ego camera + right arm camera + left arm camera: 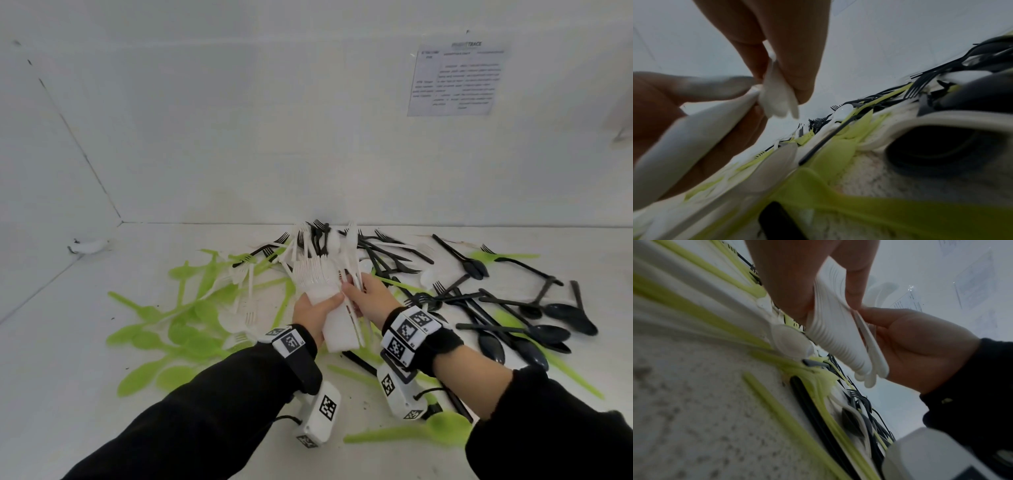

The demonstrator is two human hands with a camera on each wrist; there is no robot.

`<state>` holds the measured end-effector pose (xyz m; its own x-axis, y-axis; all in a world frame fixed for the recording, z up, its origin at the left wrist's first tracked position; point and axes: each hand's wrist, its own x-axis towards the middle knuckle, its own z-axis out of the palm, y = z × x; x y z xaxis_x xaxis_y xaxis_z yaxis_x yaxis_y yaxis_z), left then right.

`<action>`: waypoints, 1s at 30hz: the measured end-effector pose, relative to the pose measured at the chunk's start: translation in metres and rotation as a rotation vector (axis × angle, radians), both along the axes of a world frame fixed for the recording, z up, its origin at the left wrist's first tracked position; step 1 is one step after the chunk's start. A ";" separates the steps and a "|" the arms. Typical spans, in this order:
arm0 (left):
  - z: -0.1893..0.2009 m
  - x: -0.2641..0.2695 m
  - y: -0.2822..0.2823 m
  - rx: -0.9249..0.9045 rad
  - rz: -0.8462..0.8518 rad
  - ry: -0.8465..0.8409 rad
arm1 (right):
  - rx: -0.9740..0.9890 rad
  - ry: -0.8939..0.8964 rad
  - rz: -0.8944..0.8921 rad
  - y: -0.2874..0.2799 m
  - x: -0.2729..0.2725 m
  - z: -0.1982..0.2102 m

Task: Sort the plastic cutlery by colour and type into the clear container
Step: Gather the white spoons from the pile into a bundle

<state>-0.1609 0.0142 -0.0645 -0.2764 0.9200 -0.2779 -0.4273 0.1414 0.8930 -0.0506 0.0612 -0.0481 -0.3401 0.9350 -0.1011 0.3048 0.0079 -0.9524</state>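
My left hand (313, 313) grips a thick stack of white forks (315, 274) by the handles, tines pointing away from me, above the cutlery pile. In the left wrist view the left hand (787, 280) wraps the stack of white forks (838, 340). My right hand (371, 296) pinches a few white pieces (351, 253) held against the stack's right side; their type is unclear. In the right wrist view the right hand (787, 40) pinches these few white pieces (777, 100) by their handle ends. No clear container is in view.
Green spoons (191, 329) lie scattered at the left of the white table (85, 394). Black forks and spoons (513, 308) cover the right. A green spoon (445, 428) lies near my right forearm. White walls enclose the back and left; a printed sheet (455, 78) hangs on the back wall.
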 end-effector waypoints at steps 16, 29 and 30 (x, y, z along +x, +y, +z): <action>0.001 0.051 -0.010 -0.046 0.126 0.113 | -0.104 0.050 -0.016 -0.011 0.057 -0.003; -0.010 0.096 -0.019 -0.058 0.206 0.109 | -0.056 -0.091 0.089 -0.024 0.100 -0.004; -0.011 0.098 -0.019 -0.066 0.209 0.118 | -0.085 -0.076 0.063 -0.025 0.100 -0.004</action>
